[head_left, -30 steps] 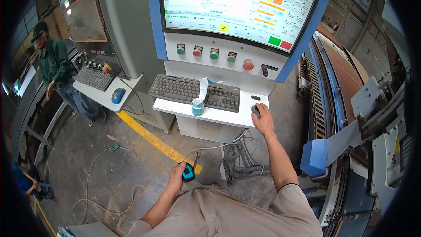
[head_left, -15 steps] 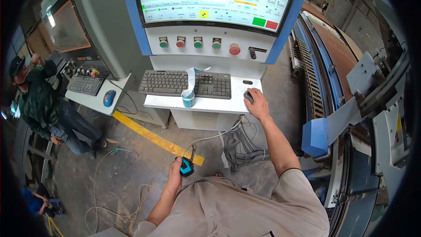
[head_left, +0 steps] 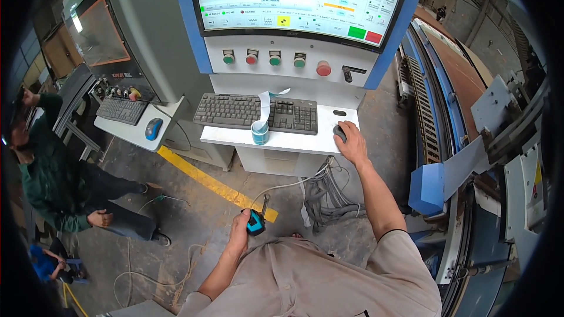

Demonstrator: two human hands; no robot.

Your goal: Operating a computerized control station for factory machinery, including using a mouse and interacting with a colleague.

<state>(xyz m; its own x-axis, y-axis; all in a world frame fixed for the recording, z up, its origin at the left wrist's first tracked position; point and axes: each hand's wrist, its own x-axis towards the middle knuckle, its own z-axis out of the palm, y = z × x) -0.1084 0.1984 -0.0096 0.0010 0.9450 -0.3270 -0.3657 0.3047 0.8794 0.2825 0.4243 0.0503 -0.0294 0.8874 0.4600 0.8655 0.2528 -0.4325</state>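
My left hand (head_left: 238,236) is closed round a teal and black tape measure (head_left: 255,223), held low in front of my body. On the right end of a white shelf, my right hand (head_left: 353,145) curls over a dark computer mouse (head_left: 339,133), which it mostly covers. Left of it lies a black keyboard (head_left: 232,111). A small blue and white roll or cup (head_left: 259,135) stands at the keyboard's front edge, with a pale curled strip rising from it. Above the shelf is a lit control screen (head_left: 282,0).
Round push buttons (head_left: 275,58) line the panel under the screen. A second console (head_left: 126,126) with a keyboard and blue mouse stands left. A person in dark green (head_left: 56,176) walks there; another in blue (head_left: 44,267) is lower down. Cables (head_left: 329,202) hang below the shelf. Machinery (head_left: 426,191) stands right.
The person in green has come closer, arm lowered from a raised pose to mid-stride. My view has shifted slightly left and up. Both my hands keep their holds.
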